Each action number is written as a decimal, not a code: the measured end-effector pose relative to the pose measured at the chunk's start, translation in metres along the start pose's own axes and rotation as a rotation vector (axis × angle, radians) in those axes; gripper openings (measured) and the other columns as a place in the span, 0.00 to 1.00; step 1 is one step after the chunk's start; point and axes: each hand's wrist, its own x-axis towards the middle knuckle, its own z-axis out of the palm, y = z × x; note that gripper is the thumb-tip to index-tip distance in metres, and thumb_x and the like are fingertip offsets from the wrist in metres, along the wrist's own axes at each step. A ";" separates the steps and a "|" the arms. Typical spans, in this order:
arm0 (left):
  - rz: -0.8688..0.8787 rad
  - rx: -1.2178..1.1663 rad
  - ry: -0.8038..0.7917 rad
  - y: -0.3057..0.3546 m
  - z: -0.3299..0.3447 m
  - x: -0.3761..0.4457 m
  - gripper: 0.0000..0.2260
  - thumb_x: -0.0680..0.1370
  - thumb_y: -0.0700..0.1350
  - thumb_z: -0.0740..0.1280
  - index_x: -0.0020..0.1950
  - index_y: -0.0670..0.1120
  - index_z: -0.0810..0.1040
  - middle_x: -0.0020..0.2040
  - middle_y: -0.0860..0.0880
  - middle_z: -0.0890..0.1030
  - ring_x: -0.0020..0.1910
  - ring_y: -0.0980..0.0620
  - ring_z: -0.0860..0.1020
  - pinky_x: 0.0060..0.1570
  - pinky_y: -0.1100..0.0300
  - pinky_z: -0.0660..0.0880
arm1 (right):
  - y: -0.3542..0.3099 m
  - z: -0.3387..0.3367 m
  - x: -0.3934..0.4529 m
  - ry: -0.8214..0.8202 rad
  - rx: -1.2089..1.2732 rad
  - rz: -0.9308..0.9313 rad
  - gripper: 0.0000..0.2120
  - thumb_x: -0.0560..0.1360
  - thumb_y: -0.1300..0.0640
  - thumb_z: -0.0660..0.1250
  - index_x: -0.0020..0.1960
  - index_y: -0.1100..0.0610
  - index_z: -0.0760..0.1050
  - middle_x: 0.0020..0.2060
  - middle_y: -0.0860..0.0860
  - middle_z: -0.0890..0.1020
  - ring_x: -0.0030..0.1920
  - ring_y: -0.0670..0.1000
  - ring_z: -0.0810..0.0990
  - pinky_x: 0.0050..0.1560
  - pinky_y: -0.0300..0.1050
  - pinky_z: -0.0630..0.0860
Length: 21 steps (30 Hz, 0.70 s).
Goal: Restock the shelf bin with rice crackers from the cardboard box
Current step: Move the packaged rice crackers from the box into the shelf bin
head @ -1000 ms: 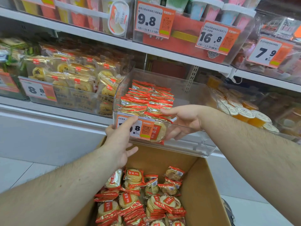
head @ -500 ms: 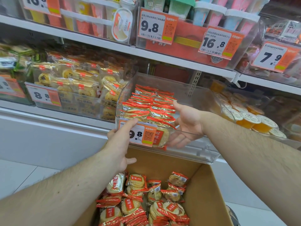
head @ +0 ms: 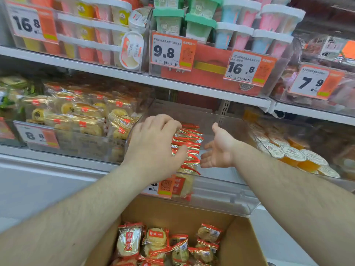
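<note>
Rice crackers [head: 187, 144] in crinkly red-edged foil packs stand rowed inside the clear plastic shelf bin [head: 217, 196]; left hand [head: 153, 148] lies flat on them, right hand [head: 219, 150] open-palmed beside. More fill the cardboard box [head: 242, 244].

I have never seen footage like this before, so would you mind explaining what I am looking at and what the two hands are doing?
There is no machine here: a person wears a camera on the head, so you look forward and down along both bare forearms. This is the only view.

They stand at a shop shelf. In the middle is a clear shelf bin with a price tag on its front, holding a row of red-edged rice cracker packs. The left hand lies on top of that row, fingers bent over the packs, seemingly pressing them together. The right hand is beside the row, palm open toward it, holding nothing.

Below, at the bottom of the picture, stands an open cardboard box with more packs of the same kind inside. Neighbouring bins hold other snacks and jelly cups.
</note>
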 end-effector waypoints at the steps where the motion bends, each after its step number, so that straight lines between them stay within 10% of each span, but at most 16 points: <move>1: -0.012 0.022 -0.100 -0.001 0.005 0.006 0.23 0.77 0.60 0.59 0.69 0.53 0.70 0.68 0.53 0.70 0.69 0.51 0.65 0.67 0.50 0.62 | -0.001 0.002 0.001 -0.034 -0.007 -0.019 0.48 0.75 0.26 0.44 0.78 0.63 0.51 0.66 0.65 0.69 0.65 0.66 0.69 0.62 0.62 0.68; 8: -0.102 0.123 -0.494 -0.010 0.038 0.013 0.27 0.77 0.69 0.50 0.74 0.62 0.62 0.77 0.54 0.62 0.76 0.49 0.58 0.73 0.41 0.53 | -0.015 -0.005 0.047 0.132 -0.094 -0.041 0.44 0.74 0.25 0.44 0.76 0.56 0.62 0.72 0.63 0.68 0.70 0.65 0.68 0.69 0.65 0.64; 12: -0.104 0.124 -0.514 -0.009 0.037 0.012 0.27 0.76 0.70 0.48 0.72 0.63 0.65 0.75 0.59 0.64 0.75 0.52 0.60 0.73 0.40 0.53 | -0.016 0.017 0.055 0.007 -0.021 -0.087 0.39 0.75 0.26 0.45 0.54 0.58 0.75 0.47 0.61 0.85 0.53 0.60 0.83 0.62 0.57 0.74; 21: -0.104 0.096 -0.530 -0.011 0.031 0.010 0.26 0.77 0.69 0.49 0.73 0.63 0.64 0.75 0.59 0.64 0.75 0.53 0.60 0.74 0.43 0.52 | -0.018 0.016 0.074 0.041 -0.019 -0.132 0.43 0.70 0.23 0.50 0.62 0.57 0.74 0.54 0.58 0.85 0.58 0.60 0.82 0.69 0.62 0.66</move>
